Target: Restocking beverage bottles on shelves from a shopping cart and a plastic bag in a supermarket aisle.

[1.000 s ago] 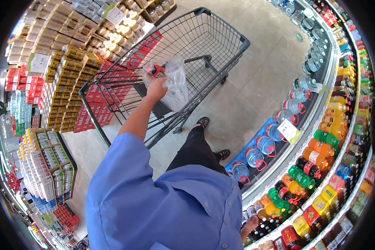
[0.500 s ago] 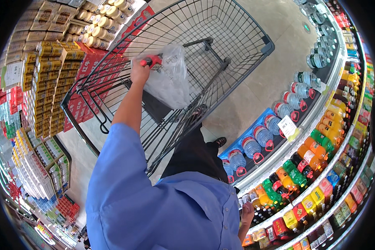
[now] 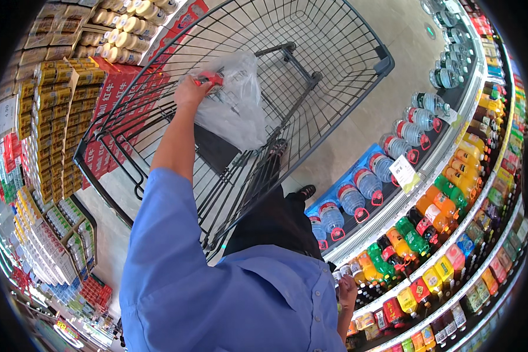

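My left hand (image 3: 192, 92) reaches over the side of a dark wire shopping cart (image 3: 328, 111). Its fingers are closed round a small red-and-black object (image 3: 209, 78), whose kind I cannot make out. Right beside that hand, a thin clear plastic bag (image 3: 234, 111) lies bunched inside the cart, above a dark flat panel (image 3: 216, 146). At the lower right, my right hand (image 3: 347, 291) is beside my body, near the bottle shelves. Its fingers are curled, and whatever they may hold is hidden.
Large water bottles (image 3: 352, 199) line the low ledge on the right, below curved shelves of coloured drink bottles (image 3: 413, 234). Stacked golden cans (image 3: 56, 111) and red cartons (image 3: 108, 97) stand close to the cart's left side. Pale grey floor (image 3: 358, 88) shows around the cart.
The left hand, red-and-black object and bag have shifted slightly left in view. The cart's near end has also moved left. Shelves and bottles have slid a little.
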Available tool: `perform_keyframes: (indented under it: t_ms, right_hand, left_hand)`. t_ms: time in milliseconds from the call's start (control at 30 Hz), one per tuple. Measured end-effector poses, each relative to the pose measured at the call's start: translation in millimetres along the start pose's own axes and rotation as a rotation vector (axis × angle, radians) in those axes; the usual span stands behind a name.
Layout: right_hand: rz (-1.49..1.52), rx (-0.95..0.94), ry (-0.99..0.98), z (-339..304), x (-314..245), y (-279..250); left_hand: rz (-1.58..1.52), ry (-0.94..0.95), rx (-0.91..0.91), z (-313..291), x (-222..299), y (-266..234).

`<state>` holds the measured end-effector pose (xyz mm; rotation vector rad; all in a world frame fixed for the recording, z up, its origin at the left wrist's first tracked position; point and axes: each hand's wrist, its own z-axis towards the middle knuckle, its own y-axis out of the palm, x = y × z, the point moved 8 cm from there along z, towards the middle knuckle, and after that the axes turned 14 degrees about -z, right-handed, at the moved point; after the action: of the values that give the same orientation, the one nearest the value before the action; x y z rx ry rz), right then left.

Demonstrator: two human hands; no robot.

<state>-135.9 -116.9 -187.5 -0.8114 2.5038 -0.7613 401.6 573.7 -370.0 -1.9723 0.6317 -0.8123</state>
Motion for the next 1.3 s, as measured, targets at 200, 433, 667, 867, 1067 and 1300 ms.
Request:
perform_keyframes:
  t_ms: [200,433,667,867,1067,1300]
  right_hand:
    - [0.112,-0.039,0.013,-4,1,23]
    - [0.084,-0.041,-0.008,8,-5,28]
    - [0.145,0.005,-0.069,36,9,44]
    - [0.500,0.135,-0.202,60,40,60]
    - [0.765,0.089,-0.584,30,-101,-23]
    - [1.552,-0.260,-1.323,-69,-215,-115]
  left_hand:
    - [0.043,0.216,0.048,-18,13,26]
    - [0.056,0.322,-0.052,-64,21,20]
    - [0.055,0.629,-0.099,-168,103,-69]
    - [-0.340,0.832,-0.106,-298,170,-200]
    - [-0.707,1.004,-0.356,-434,217,-271]
    - [-0.862,0.903,-1.021,-561,286,-204]
